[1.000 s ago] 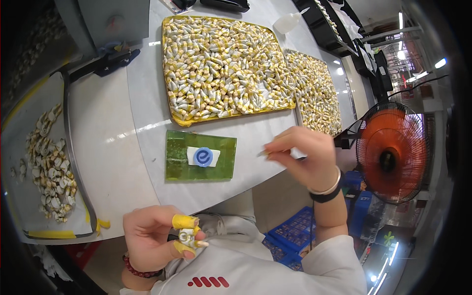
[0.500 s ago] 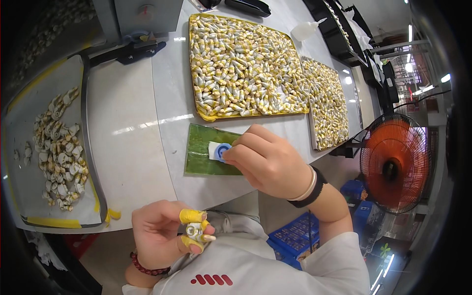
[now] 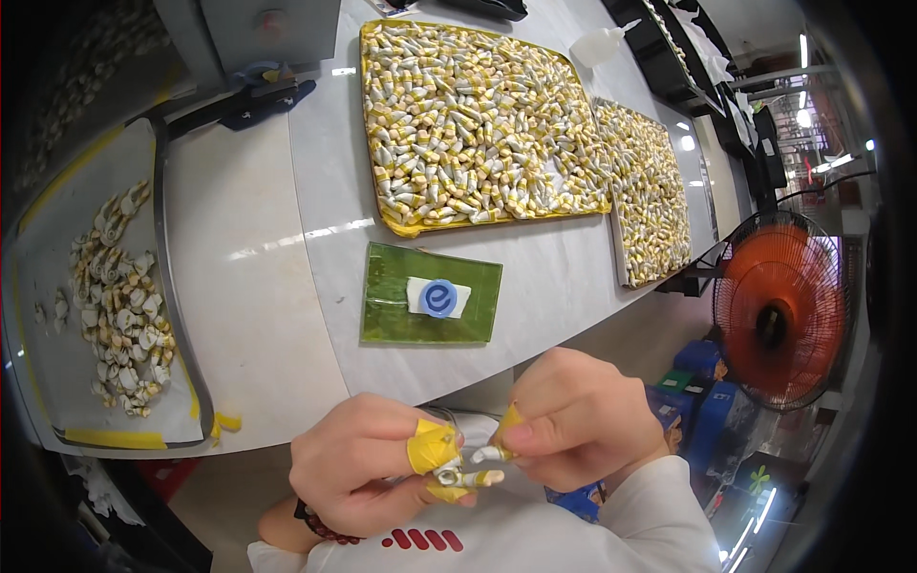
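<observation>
My left hand (image 3: 358,463), with yellow wrapping on its fingertips, pinches a small white moulded piece (image 3: 449,473) with a round hollow end and a pale tip pointing right. Close beside it, my right hand (image 3: 583,415) is closed, thumb against finger. At its fingertips shows something small, white and yellow (image 3: 493,451); its exact kind is unclear. Both hands are in front of my shirt, below the table edge. On the table ahead lies a green rectangular plate (image 3: 387,320) bearing a white pad (image 3: 416,294) with a round blue mark (image 3: 439,299).
Behind the plate, a yellow-edged tray (image 3: 420,229) is packed with small white-and-yellow pieces; a second packed tray (image 3: 624,258) adjoins it. Hollow white pieces (image 3: 124,325) lie on the left tray (image 3: 181,358). An orange fan (image 3: 778,315) stands right, and a white squeeze bottle (image 3: 597,48) stands behind.
My right hand has left the white pad and come down beside my left hand, uncovering the blue mark. My left hand has shifted slightly right, still holding the white piece.
</observation>
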{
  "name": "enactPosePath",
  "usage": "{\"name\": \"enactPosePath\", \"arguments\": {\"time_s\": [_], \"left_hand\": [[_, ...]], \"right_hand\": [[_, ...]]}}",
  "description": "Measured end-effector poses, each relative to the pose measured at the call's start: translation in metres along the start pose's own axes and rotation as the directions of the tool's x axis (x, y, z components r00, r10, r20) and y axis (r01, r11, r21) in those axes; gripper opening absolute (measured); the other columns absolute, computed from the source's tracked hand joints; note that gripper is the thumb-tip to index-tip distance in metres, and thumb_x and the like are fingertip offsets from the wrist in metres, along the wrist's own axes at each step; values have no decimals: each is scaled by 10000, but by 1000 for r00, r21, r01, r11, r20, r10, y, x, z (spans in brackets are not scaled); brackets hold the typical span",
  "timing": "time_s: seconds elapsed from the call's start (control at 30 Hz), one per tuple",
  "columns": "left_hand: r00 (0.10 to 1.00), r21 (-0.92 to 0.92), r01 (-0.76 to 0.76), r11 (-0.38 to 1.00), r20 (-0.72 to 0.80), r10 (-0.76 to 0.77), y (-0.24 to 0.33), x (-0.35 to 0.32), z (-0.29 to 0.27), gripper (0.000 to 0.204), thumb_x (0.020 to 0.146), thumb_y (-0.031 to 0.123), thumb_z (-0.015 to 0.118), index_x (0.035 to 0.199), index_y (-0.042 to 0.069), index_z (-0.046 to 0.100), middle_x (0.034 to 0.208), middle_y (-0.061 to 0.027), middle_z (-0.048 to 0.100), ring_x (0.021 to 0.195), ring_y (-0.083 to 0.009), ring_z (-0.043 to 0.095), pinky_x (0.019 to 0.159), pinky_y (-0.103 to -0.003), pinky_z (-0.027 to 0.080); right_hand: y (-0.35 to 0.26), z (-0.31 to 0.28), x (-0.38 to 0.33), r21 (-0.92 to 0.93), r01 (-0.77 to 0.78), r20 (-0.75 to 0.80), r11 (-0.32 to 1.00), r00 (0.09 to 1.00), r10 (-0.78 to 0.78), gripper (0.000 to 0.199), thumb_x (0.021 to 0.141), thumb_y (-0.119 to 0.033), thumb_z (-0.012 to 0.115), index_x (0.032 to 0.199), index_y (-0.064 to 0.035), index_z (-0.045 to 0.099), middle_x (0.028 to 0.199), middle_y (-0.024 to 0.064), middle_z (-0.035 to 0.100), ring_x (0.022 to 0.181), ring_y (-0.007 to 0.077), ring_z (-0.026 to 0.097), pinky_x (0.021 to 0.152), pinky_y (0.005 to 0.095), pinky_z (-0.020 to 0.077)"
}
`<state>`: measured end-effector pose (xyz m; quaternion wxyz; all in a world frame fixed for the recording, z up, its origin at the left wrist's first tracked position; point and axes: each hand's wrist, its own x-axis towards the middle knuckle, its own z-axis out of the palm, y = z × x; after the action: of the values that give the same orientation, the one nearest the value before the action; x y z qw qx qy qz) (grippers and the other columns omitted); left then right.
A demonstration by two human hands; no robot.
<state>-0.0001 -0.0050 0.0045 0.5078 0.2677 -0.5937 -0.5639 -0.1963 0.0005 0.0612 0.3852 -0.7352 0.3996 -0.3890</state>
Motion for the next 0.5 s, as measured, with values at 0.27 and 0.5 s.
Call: {"name": "enactPosePath", "arguments": {"time_s": [0.27,0.5], "left_hand": [[995,62,-87,994,61,83,1,6,5,277,654,61,805,840,23,604,771,-117,649,663,-194,618,562,-266,501],[980,119,-186,975,97,175,2,10,6,317,602,44,816,849,21,618,758,-85,642,650,-204,628,560,-282,509]], "right_hand": [[3,2,-6,16,58,-23,998,998,-58,241,691,82,699,914,14,636,774,88,608,645,226,575,581,293,477],[2,1,-5,32,124,-50,992,991,-122,186,703,95,677,874,50,620,758,115,594,632,230,562,564,292,473]]}}
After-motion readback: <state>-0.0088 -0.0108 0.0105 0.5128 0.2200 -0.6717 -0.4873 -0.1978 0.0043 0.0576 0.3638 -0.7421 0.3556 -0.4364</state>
